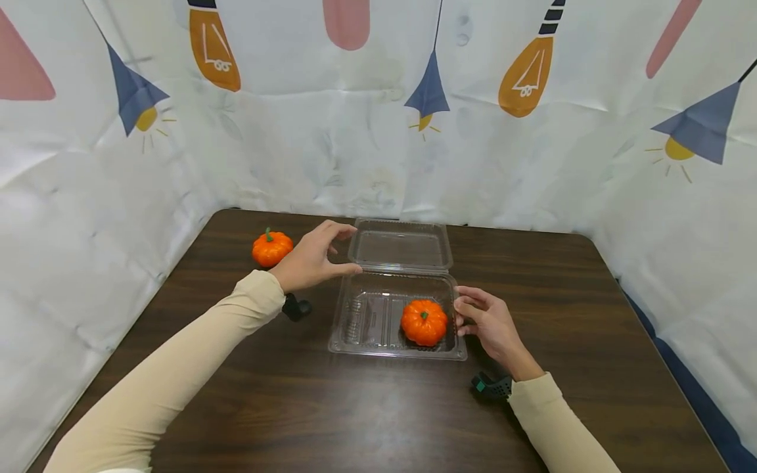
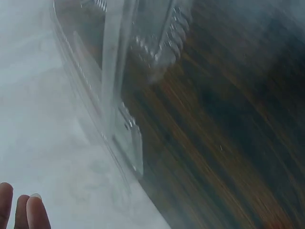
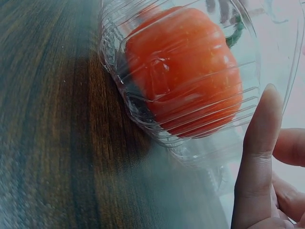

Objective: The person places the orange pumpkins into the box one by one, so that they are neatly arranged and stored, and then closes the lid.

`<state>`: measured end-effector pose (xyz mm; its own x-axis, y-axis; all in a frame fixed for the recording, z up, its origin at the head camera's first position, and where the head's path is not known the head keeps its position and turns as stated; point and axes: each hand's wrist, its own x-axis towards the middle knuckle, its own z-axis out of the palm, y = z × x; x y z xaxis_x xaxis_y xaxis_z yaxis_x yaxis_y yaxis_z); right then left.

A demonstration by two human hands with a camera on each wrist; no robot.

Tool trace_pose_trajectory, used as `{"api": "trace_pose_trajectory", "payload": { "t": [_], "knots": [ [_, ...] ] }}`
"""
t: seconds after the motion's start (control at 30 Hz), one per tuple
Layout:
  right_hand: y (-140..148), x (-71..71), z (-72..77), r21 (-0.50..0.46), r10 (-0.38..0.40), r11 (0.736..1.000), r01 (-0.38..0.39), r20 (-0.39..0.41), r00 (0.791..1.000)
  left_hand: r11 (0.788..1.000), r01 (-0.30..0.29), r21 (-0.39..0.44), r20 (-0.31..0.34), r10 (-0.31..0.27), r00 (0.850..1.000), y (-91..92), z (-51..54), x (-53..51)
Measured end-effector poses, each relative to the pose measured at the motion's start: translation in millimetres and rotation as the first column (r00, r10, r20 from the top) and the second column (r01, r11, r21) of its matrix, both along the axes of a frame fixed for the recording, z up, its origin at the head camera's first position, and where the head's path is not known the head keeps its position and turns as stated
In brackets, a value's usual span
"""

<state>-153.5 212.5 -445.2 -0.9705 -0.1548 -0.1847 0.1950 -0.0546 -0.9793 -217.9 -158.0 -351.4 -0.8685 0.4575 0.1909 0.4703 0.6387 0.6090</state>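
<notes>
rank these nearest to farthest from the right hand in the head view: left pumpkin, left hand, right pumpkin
1. Right pumpkin: inside the container, just left of the right hand.
2. Left hand: by the container's left side.
3. Left pumpkin: on the table, farthest left.

I see the container (image 1: 369,320) on the desk (image 1: 532,295), its lid (image 1: 405,244) lying behind; one pumpkin (image 1: 424,322) sits inside, at right. Out left, on the desk, a second pumpkin (image 1: 272,249); left grip (image 1: 316,259) between it and the lid, right grip (image 1: 486,322) at the container's right edge.
</notes>
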Motion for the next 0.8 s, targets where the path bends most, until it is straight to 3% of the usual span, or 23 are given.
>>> {"api": "trace_pose_trajectory", "payload": {
  "t": [0.2, 0.47, 0.8],
  "knots": [
    [-0.8, 0.5, 0.8, -0.001, -0.003, 1.000, 0.003, -0.004, 1.000, 0.999, -0.048, 0.008, -0.056, 0.048, 0.997, -16.4, 0.2, -5.6],
    [-1.2, 0.4, 1.0, 0.003, -0.009, 1.000, 0.009, 0.005, 1.000, 0.993, -0.118, 0.002, -0.034, 0.118, 0.992, -37.5, 4.1, -8.7],
    [-1.6, 1.4, 1.2, -0.004, -0.006, 1.000, 0.006, 0.007, 1.000, 0.976, -0.216, -0.019, -0.076, 0.214, 0.974, -65.4, 5.2, -10.8]
  ]
}}
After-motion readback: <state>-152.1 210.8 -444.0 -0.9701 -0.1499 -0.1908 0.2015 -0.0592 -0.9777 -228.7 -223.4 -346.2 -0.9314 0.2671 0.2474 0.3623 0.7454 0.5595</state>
